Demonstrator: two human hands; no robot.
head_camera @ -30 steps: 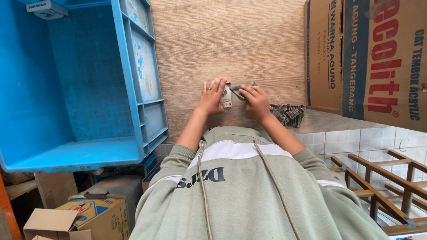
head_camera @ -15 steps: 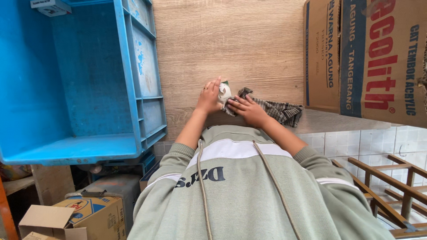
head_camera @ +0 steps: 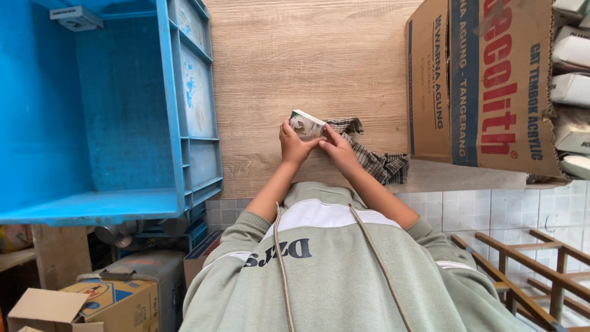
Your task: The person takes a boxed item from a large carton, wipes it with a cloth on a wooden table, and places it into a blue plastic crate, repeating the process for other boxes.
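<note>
We're looking straight down and both hands are up at the centre of the frame on the wooden counter point(head_camera: 307, 67). The left hand point(head_camera: 294, 142) has its fingers curled around the near edge of a small white box point(head_camera: 306, 125), and the right hand point(head_camera: 338, 149) pinches the same box from the other side, thumb and fingertips closed on it. The box now sits tilted, one corner lifted clear of the counter, where a second ago it lay flat under both palms. Half a second back it was only starting to rise; now we see its top face plainly.

Just right of the hands lies a checked cloth point(head_camera: 375, 161), spread along the counter's near edge toward the lower right. Earlier it was bunched small beside the right wrist, so more of it shows now.

At the left of the frame stands a big blue crate point(head_camera: 190, 92), with a small white box point(head_camera: 76, 18) lying inside at the upper left. At the upper right a brown cardboard carton point(head_camera: 485, 92) rests on the counter, and white packs point(head_camera: 571, 86) are stacked behind it at the far right edge. Neither crate nor carton has shifted.
</note>
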